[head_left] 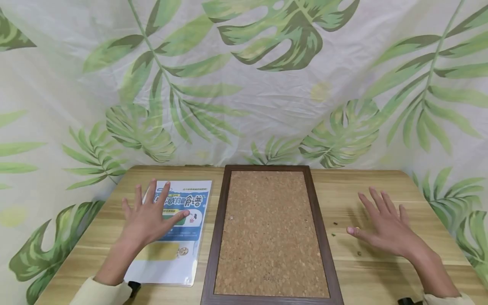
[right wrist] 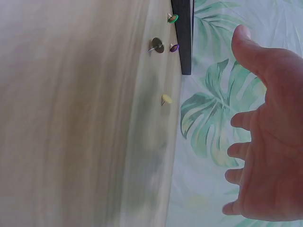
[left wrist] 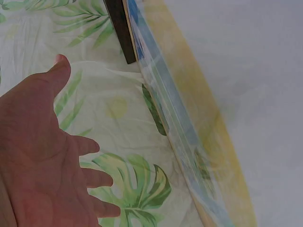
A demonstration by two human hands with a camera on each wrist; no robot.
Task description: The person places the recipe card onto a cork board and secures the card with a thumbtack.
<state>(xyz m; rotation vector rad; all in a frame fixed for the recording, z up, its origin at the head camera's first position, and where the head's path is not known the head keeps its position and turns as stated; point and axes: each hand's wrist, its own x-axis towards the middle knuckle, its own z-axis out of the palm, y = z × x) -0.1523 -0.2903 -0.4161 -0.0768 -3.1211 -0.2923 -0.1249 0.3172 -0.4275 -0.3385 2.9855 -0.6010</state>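
My left hand [head_left: 146, 220] is spread over a printed sheet [head_left: 179, 271] in a clear sleeve, holding nothing. Blue and yellow blocks and Chinese lettering mark the sheet. To the right, my right hand [head_left: 389, 228] hovers above the table with fingers apart and nothing in its grasp. Several thumbtacks lie near its thumb: a green thumbtack [right wrist: 173, 19], a purple thumbtack [right wrist: 174, 48], a dark metal thumbtack [right wrist: 157, 45] and a yellow thumbtack [right wrist: 166, 99]. Between the hands lies a cork board [head_left: 270, 233] in a dark brown frame.
The wooden table [head_left: 400, 186] carries all these things. Behind it hangs a white cloth [head_left: 267, 106] printed with green leaves. The cork board reaches from the table's back edge down to the bottom of the head view.
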